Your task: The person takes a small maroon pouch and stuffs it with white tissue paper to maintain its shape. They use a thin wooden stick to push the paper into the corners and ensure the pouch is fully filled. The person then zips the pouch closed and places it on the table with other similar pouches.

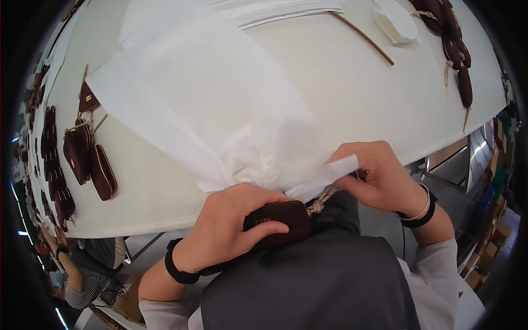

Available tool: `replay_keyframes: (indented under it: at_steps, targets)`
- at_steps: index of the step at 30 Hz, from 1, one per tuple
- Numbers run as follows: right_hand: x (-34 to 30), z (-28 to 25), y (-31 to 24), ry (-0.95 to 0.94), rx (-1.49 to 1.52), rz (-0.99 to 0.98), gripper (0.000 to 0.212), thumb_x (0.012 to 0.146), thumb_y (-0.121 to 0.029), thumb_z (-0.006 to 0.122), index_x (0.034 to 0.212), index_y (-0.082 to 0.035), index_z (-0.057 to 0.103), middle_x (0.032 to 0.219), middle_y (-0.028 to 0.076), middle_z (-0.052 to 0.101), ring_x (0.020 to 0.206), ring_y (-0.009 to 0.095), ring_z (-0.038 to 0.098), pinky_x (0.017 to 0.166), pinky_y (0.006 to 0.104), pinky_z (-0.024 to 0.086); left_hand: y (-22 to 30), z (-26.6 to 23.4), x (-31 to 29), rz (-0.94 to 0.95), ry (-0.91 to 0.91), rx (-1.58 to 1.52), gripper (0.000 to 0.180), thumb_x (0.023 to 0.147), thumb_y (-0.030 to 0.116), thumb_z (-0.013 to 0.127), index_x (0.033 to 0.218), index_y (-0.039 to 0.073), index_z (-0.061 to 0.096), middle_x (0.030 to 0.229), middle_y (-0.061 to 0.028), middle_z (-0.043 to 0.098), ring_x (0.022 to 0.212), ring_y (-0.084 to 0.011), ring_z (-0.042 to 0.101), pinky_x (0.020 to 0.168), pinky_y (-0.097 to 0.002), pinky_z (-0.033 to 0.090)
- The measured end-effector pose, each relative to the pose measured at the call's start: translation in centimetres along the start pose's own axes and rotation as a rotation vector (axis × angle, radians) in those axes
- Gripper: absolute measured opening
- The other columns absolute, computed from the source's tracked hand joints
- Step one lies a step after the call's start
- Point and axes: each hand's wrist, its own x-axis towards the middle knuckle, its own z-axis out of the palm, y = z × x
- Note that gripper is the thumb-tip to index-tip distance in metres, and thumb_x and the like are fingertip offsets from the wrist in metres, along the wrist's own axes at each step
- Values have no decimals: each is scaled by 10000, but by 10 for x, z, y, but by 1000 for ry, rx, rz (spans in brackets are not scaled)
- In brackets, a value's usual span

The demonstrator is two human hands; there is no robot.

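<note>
My left hand (228, 220) is wrapped round a dark maroon zip pouch (289, 215) at the table's front edge, its thumb across the front. A gold-toned zip runs along the pouch's upper edge, and a knotted beige cord (320, 202) hangs off its right end. My right hand (379, 176) pinches a folded strip of white tissue paper (333, 175) just above the cord. Between its fingers a small dark bit also shows, too hidden to name. Behind the pouch spreads a large sheet of white tissue paper (220, 93), crumpled at its near end.
More maroon pouches (103, 173) lie at the left, with rows of them (52, 165) beyond. Others (465, 88) line the far right. A thin brown stick (366, 38), a white round roll (395, 22) and stacked white sheets (286, 11) sit at the back. A co-worker's arm (69, 261) shows at lower left.
</note>
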Motion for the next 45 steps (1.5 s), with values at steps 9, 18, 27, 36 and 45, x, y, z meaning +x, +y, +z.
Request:
replay_keyframes:
  at_steps: [9,18,27,36,45]
  targets:
    - [6,44,-1,18,1070,261,200,951,-97,693,1120,9,684,948,97,742,779,94,676,719,218,556,21,-4,16,-112,-243,-98,338,821,270,856,1090,79,781,991,-82,693,904,-244,618,786,-359,511]
    - [-18,25,6,-132,437,137,208,941,-131,683,1128,-50,728,628,50,577,559,145,539,581,317,452,18,11,16,-22,-72,2,225,828,174,843,998,45,772,923,-96,688,768,-224,647,636,-312,503]
    - [1,-7,5,-671,471,179,193,925,-150,644,1048,-13,703,526,51,466,500,189,430,529,367,367,19,21,19,55,32,14,176,776,85,850,927,69,760,847,-46,698,663,-196,646,572,-293,492]
    - [-4,8,7,-241,157,-33,199,921,-211,691,1032,-46,688,736,104,639,563,274,592,578,415,474,19,7,21,24,-35,137,274,781,94,835,1033,26,753,897,-110,734,778,-263,693,708,-343,547]
    - [19,42,-3,194,284,83,281,858,-110,799,1106,-19,704,827,66,706,601,130,601,567,258,497,12,11,18,135,24,147,324,778,114,834,1075,22,743,926,-97,733,804,-272,672,701,-349,542]
